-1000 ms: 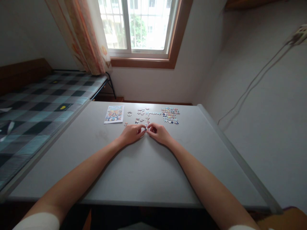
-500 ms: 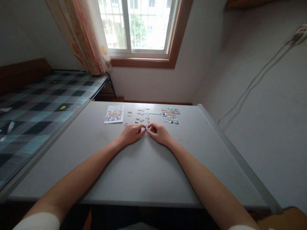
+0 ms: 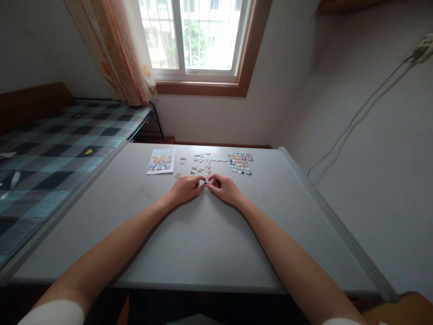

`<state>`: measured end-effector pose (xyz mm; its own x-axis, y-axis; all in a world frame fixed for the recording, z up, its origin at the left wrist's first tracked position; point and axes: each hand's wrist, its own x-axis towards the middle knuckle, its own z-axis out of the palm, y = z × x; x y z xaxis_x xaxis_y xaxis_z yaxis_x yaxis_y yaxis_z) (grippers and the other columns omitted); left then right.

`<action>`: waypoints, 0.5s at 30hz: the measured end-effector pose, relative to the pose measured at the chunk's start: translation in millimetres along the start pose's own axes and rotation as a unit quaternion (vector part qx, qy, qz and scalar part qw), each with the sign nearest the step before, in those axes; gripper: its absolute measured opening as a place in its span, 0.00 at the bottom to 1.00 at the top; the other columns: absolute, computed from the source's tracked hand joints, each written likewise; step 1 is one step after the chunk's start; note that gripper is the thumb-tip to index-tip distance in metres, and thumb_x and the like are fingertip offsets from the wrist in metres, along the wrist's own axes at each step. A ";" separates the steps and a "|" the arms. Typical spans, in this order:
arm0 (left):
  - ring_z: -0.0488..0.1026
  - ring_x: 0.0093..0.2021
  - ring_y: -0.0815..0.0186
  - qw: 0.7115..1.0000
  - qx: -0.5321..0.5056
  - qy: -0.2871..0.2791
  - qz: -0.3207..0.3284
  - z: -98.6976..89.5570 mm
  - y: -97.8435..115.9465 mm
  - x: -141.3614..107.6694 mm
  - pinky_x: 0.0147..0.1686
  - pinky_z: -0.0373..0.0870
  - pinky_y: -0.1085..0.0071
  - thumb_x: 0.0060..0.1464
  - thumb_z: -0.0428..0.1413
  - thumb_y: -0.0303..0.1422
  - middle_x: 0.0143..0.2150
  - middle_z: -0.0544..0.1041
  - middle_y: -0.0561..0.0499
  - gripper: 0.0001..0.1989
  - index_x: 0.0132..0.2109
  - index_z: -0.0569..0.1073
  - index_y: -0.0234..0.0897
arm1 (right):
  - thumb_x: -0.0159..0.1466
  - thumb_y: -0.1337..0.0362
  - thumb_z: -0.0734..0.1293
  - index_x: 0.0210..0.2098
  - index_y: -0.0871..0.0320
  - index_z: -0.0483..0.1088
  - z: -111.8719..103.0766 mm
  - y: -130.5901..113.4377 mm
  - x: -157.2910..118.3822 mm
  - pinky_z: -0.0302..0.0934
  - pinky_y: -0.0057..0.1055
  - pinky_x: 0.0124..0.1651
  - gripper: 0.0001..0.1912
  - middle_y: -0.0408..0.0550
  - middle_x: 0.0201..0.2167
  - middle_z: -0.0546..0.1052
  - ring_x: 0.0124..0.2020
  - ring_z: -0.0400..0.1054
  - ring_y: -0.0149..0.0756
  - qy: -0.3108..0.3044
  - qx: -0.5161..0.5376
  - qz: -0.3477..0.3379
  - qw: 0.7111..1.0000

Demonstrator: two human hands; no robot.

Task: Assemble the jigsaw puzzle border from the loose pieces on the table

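A small dark-and-light jigsaw piece (image 3: 206,183) is pinched between my two hands, at the near end of a joined puzzle strip (image 3: 216,160) shaped like a corner. My left hand (image 3: 184,187) closes its thumb and fingertips on the piece's left side. From the right, my right hand (image 3: 225,187) grips it the same way, its fingers curled. Beyond the hands, loose jigsaw pieces (image 3: 198,158) lie in small groups left of the strip. A larger heap of pieces (image 3: 241,161) spreads to its right. My fingers partly hide the strip's near end.
A printed picture sheet (image 3: 161,161) lies at the table's far left. The grey table (image 3: 203,243) has raised side edges. A bed with a checked cover (image 3: 67,144) stands to the left, a wall with a cable (image 3: 352,122) to the right, and a window (image 3: 206,36) ahead.
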<state>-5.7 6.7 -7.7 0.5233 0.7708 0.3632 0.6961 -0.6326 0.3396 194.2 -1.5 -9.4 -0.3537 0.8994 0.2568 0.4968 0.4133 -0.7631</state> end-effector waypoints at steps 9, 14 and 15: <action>0.68 0.23 0.72 1.000 0.000 0.002 0.002 -0.4 1.0 0.3 0.27 0.60 0.76 0.57 0.53 0.37 0.25 0.74 0.56 0.11 0.45 0.75 0.40 | 0.59 0.60 0.65 0.37 0.58 0.71 0.5 -0.2 0.2 0.55 0.25 0.30 0.10 0.39 0.22 0.70 0.24 0.61 0.28 0.002 -0.001 0.000 1.000; 0.68 0.24 0.72 1.000 0.002 0.003 0.002 0.0 0.2 0.4 0.28 0.60 0.76 0.57 0.53 0.38 0.25 0.74 0.56 0.12 0.45 0.74 0.40 | 0.59 0.60 0.65 0.37 0.58 0.71 0.3 -0.3 0.2 0.55 0.25 0.30 0.10 0.39 0.22 0.70 0.24 0.61 0.28 0.003 -0.002 0.000 1.000; 0.68 0.24 0.72 1.000 0.002 0.003 0.002 0.3 -0.2 0.4 0.28 0.60 0.76 0.57 0.53 0.38 0.25 0.74 0.56 0.12 0.45 0.74 0.40 | 0.59 0.60 0.65 0.37 0.58 0.71 0.3 -0.1 0.2 0.55 0.25 0.30 0.10 0.39 0.22 0.70 0.24 0.61 0.28 0.004 -0.002 0.000 1.000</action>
<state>-5.5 7.1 -7.9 0.5235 0.7674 0.3702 0.6955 -0.6359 0.3346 193.8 -1.5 -9.4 -0.3475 0.9007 0.2609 0.4998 0.4133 -0.7612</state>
